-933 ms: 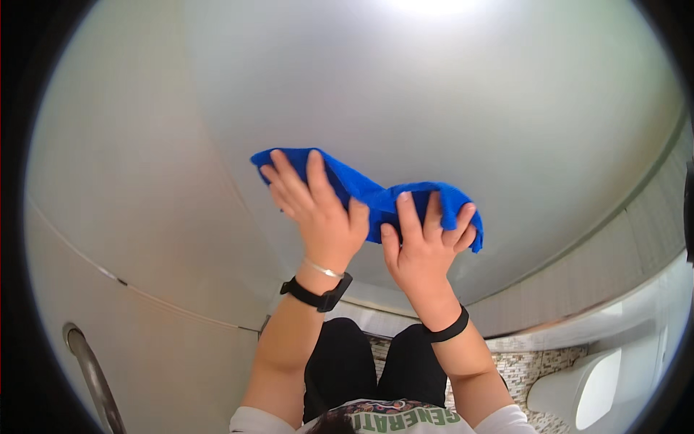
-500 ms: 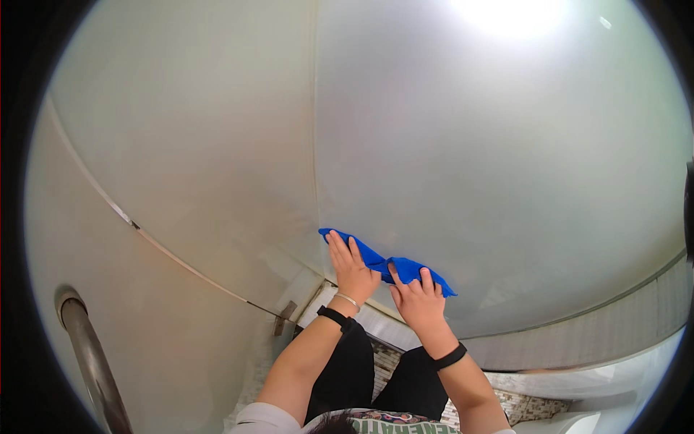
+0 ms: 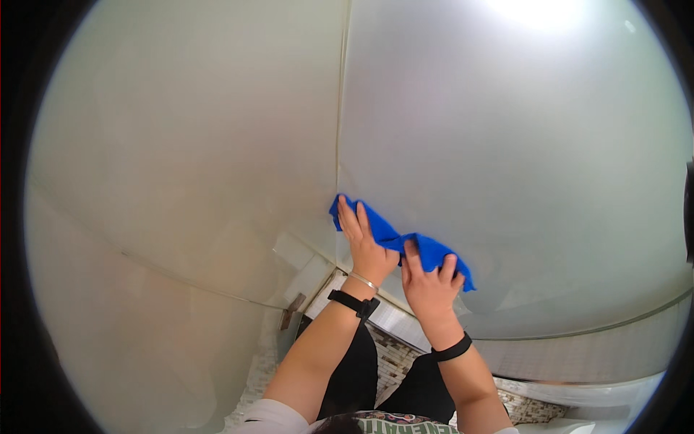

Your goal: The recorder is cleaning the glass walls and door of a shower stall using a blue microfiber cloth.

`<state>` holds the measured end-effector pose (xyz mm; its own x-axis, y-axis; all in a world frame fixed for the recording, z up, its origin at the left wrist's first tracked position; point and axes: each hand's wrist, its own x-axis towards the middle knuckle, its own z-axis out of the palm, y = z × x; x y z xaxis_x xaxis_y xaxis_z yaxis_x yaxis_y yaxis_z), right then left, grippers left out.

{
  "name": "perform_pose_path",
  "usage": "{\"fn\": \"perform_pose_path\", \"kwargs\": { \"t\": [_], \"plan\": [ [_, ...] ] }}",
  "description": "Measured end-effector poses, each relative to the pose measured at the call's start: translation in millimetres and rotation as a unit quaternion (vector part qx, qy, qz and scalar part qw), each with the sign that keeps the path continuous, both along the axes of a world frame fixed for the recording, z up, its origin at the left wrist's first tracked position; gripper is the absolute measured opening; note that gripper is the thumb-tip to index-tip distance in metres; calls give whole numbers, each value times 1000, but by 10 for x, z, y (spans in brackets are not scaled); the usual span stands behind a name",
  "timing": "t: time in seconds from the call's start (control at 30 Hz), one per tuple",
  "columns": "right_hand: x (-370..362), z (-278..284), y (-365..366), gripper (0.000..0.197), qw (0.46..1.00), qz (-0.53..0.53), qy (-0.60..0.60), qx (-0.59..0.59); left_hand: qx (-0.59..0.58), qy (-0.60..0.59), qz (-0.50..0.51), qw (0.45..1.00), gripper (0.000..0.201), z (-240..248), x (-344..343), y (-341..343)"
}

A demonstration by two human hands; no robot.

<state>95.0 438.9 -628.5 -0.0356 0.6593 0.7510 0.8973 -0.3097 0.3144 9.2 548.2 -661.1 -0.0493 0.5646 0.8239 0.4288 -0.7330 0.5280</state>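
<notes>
A bright blue cloth [image 3: 434,253] lies bunched against a pale frosted panel [image 3: 520,159], with its left end at the vertical seam [image 3: 340,130]. My left hand [image 3: 365,246] presses the left part of the cloth, fingers long and close to flat over it. Beside it, my right hand [image 3: 431,289] holds the right part, its fingers bent a little and partly sunk in the folds. The two hands are close together at the middle of the cloth. Both wrists wear black bands, and the left one also a thin bracelet.
Another pale panel [image 3: 195,137] meets the first at the seam. A small metal bracket [image 3: 292,311] sits low at the left. A light ledge [image 3: 397,322] runs below my hands, above mosaic tiles [image 3: 394,362]. A curved rim [image 3: 578,336] borders the panel at right.
Both hands and the cloth have moved up the panel, and the cloth's left end now reaches the seam. The view has shifted; the metal bar at lower left is out of sight.
</notes>
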Motion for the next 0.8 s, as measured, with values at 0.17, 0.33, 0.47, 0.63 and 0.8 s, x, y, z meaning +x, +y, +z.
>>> {"fn": "perform_pose_path", "kwargs": {
  "t": [0.17, 0.33, 0.47, 0.63, 0.8],
  "plan": [
    [28, -1145, -131, 34, 969, 73, 75, -222, -231, 36, -7, 972, 86, -1189, -90, -211],
    [195, -1836, -70, 19, 945, 150, 127, -263, -318, -7, -36, 947, 81, -1895, -42, -336],
    [356, -2023, -304, 22, 930, 117, 160, -309, -370, -18, -81, 925, 80, -2090, 82, -547],
    [417, -1121, -510, 41, 972, 1, 185, -142, -275, -3, -77, 958, 81, -1112, 359, -542],
    [712, -232, -601, 66, 984, -51, 130, 107, -38, 53, -69, 995, 86, 13, 534, -681]
  ]
}}
